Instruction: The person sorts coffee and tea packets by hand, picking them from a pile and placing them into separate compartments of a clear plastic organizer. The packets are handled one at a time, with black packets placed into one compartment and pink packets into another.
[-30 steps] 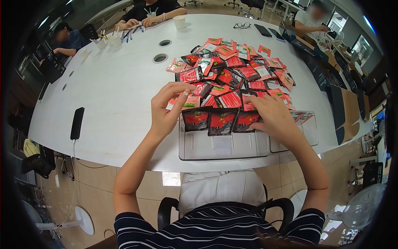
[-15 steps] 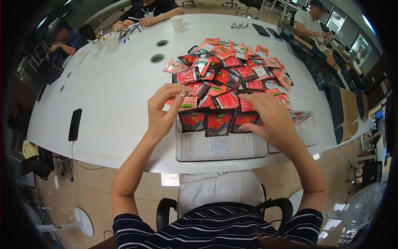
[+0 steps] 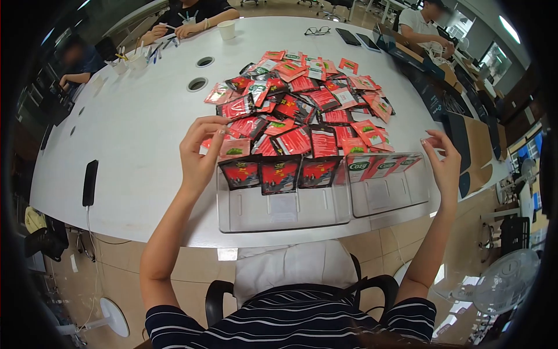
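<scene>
Two clear plastic bins stand side by side at the table's near edge. In the left bin (image 3: 244, 224), several black-and-red sachets (image 3: 280, 175) stand in a row along the back wall. Pink-and-white Cozy sachets (image 3: 386, 166) line the back of the right bin (image 3: 388, 210). Behind both bins spreads a heap of mixed sachets (image 3: 296, 109). My left hand (image 3: 200, 152) hovers by the heap's near left edge, fingers bent, thumb apart from them, nothing visible in it. My right hand (image 3: 445, 160) is raised just right of the right bin, fingers apart and holding nothing.
A phone (image 3: 90, 182) with a cable lies on the left of the table. Glasses (image 3: 317, 31), two phones (image 3: 349, 37) and a paper cup (image 3: 226, 29) are at the far side. Open cardboard boxes (image 3: 474, 142) stand along the right. Other people sit around the table.
My right hand has left the sachets in the left bin and moved right, past the right bin, its fingers now spread. My left hand stays beside the heap. The view has shifted slightly.
</scene>
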`<action>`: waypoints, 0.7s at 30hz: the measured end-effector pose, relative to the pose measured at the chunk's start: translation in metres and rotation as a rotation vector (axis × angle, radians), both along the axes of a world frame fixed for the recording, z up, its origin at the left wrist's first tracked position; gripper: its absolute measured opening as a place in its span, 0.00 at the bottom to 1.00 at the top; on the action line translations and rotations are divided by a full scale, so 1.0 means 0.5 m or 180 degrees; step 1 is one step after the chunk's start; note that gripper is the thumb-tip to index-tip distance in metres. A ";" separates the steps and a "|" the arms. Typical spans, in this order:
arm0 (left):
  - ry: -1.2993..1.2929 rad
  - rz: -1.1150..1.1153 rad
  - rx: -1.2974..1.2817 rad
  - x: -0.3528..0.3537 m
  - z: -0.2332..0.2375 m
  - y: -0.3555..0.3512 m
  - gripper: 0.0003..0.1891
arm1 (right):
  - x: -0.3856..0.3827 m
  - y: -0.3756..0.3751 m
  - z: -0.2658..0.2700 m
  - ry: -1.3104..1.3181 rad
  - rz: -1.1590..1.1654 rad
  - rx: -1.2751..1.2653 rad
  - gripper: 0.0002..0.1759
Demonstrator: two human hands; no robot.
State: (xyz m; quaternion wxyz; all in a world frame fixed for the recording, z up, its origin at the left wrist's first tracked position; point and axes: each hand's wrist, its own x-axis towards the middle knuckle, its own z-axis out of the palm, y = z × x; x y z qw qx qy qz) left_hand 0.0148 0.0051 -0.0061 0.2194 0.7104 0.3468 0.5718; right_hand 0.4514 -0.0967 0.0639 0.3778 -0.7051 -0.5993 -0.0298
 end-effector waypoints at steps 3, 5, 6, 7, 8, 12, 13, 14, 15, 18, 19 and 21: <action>-0.0068 0.0077 -0.0152 0.000 -0.019 0.014 0.04 | 0.050 0.017 -0.020 0.0223 0.0134 -0.0208 0.13; -0.0078 0.0104 -0.0296 0.001 -0.025 0.022 0.04 | 0.061 0.040 -0.020 0.0230 0.0567 -0.0427 0.14; -0.0077 0.0118 -0.0377 0.000 -0.029 0.026 0.04 | 0.052 0.054 -0.015 0.0240 0.0784 -0.0546 0.14; -0.0085 0.0120 -0.0450 -0.003 -0.037 0.032 0.04 | 0.039 0.066 -0.001 0.0197 0.0861 -0.0822 0.15; -0.0091 0.0123 -0.0524 -0.007 -0.047 0.041 0.05 | 0.029 0.083 0.003 0.0063 0.1008 -0.0885 0.16; -0.0229 0.0135 -0.0939 -0.018 -0.078 0.062 0.06 | 0.012 0.159 -0.011 -0.0503 0.1639 -0.1358 0.23; -0.0275 0.0138 -0.0949 -0.021 -0.082 0.064 0.06 | 0.013 0.178 -0.030 -0.0735 0.1873 -0.1404 0.25; -0.0320 0.0137 -0.0954 -0.024 -0.084 0.066 0.06 | 0.016 0.192 -0.041 -0.0968 0.2101 -0.1442 0.26; -0.0364 0.0133 -0.0955 -0.025 -0.085 0.070 0.07 | 0.003 0.199 -0.035 -0.0954 0.2053 -0.1821 0.26; -0.0290 0.0129 -0.0833 -0.024 -0.089 0.072 0.06 | -0.026 0.221 -0.027 -0.1057 0.1745 -0.2260 0.25; -0.0314 0.0095 -0.0884 -0.022 -0.088 0.070 0.06 | -0.016 0.236 -0.050 -0.1188 0.1546 -0.1948 0.23; -0.0359 0.0022 -0.0979 -0.019 -0.084 0.069 0.06 | -0.001 0.254 -0.074 -0.1433 0.1366 -0.1231 0.19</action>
